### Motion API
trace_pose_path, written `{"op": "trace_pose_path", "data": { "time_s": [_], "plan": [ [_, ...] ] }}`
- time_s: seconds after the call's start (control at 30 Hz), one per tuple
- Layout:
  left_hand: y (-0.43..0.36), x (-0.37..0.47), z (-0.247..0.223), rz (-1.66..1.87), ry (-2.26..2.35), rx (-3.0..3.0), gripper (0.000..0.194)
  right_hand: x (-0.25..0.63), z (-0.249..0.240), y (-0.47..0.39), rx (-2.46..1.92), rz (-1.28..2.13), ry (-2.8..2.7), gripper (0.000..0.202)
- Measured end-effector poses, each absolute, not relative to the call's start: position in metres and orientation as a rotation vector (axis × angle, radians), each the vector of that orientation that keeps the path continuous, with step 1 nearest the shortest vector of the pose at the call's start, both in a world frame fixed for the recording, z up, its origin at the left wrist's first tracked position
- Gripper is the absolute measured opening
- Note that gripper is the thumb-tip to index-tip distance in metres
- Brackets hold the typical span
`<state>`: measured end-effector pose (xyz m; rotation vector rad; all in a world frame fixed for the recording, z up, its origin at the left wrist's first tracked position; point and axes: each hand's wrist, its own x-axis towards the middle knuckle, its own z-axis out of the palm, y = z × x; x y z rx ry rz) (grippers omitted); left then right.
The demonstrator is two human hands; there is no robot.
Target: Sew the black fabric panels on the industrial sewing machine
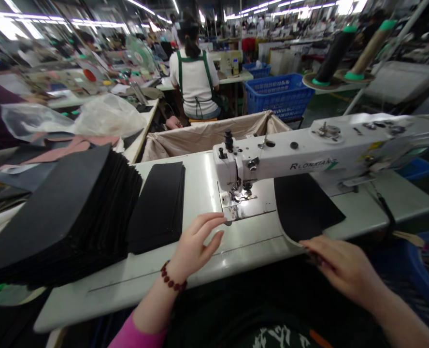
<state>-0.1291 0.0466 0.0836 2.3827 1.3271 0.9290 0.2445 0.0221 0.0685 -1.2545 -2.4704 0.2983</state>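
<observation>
A white sewing machine (290, 154) stands on the pale table. My left hand (199, 241) hovers at the front of its needle plate (250, 203), fingers stretched and apart, holding nothing. On the right, my right hand (341, 266) pinches the near edge of a black fabric panel (305, 205), which lies under the machine's arm with a rounded, light-rimmed left edge. Left of the needle is a low stack of narrow black panels (158, 203). Beyond it leans a tall pile of larger black panels (55, 208).
Behind the table hangs a beige cloth-lined bin (207, 137). A person in a green apron (196, 82) sits farther back, beside a blue crate (281, 94). Thread cones (336, 55) stand upper right. Clear plastic (107, 116) lies at left. The table's front edge (135, 292) runs before me.
</observation>
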Motion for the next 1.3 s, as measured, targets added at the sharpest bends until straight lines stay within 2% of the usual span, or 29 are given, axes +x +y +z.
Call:
{"op": "trace_pose_path", "data": {
  "time_s": [0.1, 0.2, 0.27, 0.33, 0.4, 0.5, 0.63, 0.97, 1.3],
  "plan": [
    [0.061, -0.071, 0.068, 0.767, 1.103, 2.376, 0.037, 0.174, 0.086, -0.006, -0.946, 0.593, -2.712, 0.037],
    [0.063, -0.034, 0.043, 0.569, 0.952, 2.485, 0.055, 0.129, 0.087, -0.015, -0.737, 0.927, -2.717, 0.024],
    [0.059, -0.029, 0.024, 0.455, 0.970, 2.553, 0.064, 0.118, 0.082, -0.006, -0.641, 1.187, -2.600, 0.020],
    [0.050, -0.042, 0.011, 0.359, 1.052, 2.590, 0.067, 0.117, 0.073, 0.016, -0.671, 1.295, -2.446, 0.022],
    [0.037, -0.065, 0.007, 0.299, 1.214, 2.580, 0.065, 0.119, 0.061, 0.046, -0.854, 1.133, -2.365, 0.027],
    [0.016, -0.099, 0.011, 0.257, 1.494, 2.509, 0.062, 0.118, 0.041, 0.093, -1.152, 0.676, -2.461, 0.035],
    [0.004, -0.121, 0.021, 0.265, 1.639, 2.430, 0.057, 0.110, 0.019, 0.128, -1.257, 0.335, -2.616, 0.042],
    [0.077, -0.117, 0.019, 0.341, 1.576, 2.432, 0.063, 0.106, 0.009, 0.132, -1.293, 0.235, -2.636, 0.049],
    [0.087, -0.119, 0.019, 0.352, 1.508, 2.448, 0.064, 0.106, 0.003, 0.136, -1.279, 0.211, -2.658, 0.044]
  ]
}}
